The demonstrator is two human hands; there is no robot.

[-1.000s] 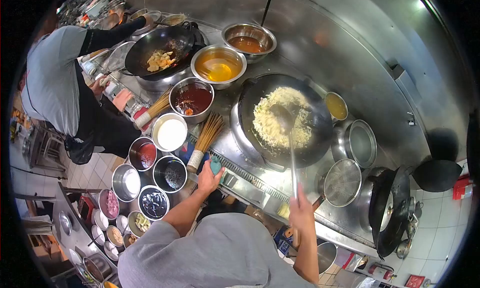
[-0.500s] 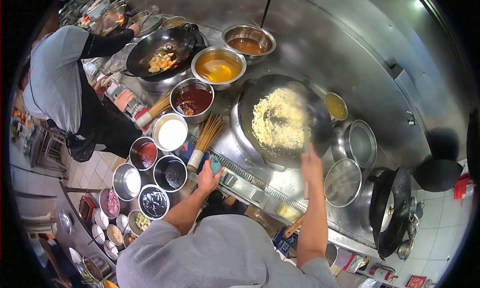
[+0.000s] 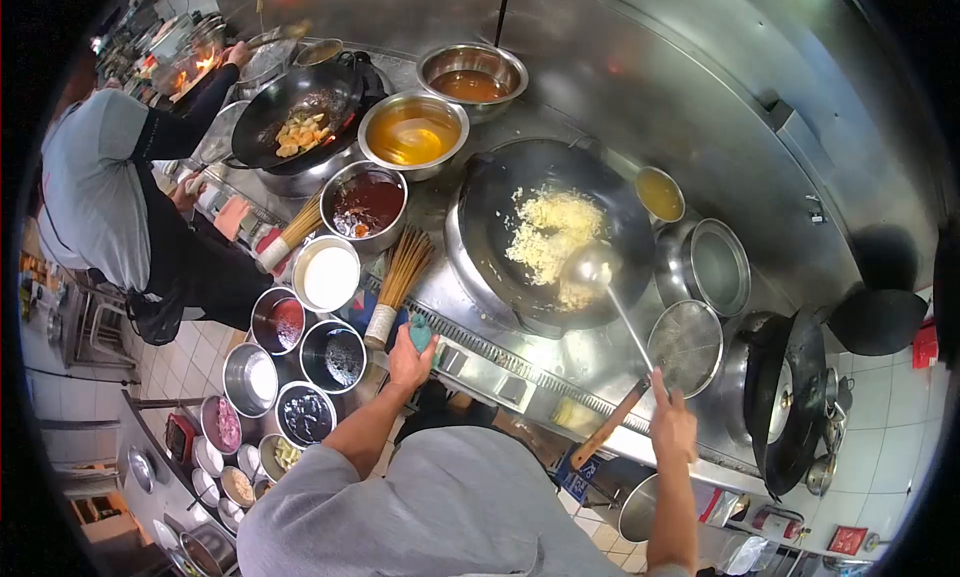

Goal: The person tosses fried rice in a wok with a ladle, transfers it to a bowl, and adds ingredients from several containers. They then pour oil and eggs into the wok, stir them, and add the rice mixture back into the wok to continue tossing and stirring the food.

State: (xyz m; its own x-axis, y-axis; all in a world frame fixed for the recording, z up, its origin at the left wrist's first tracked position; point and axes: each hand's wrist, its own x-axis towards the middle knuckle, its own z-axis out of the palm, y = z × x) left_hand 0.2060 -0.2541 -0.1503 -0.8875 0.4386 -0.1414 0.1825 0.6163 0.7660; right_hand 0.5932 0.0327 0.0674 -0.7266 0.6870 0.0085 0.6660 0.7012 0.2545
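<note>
My right hand is wrapped round the long handle of a steel ladle. The ladle's bowl rests against a pale yellow heap of what looks like egg fried rice inside a large black wok. Loose grains are scattered round the heap. At the counter's front edge, my left hand is closed on a bunched green cloth, near a bamboo brush. Beside my right hand lies a mesh strainer with a wooden handle.
Bowls of amber liquid and dark red sauce stand left of the wok. Several seasoning pots surround a white-filled bowl. A co-worker handles another wok. Steel bowls and stacked woks are at right.
My right hand has drawn back toward me and to the right with the ladle. The rice is in a smaller heap. My left hand keeps its hold; the whole view has shifted slightly.
</note>
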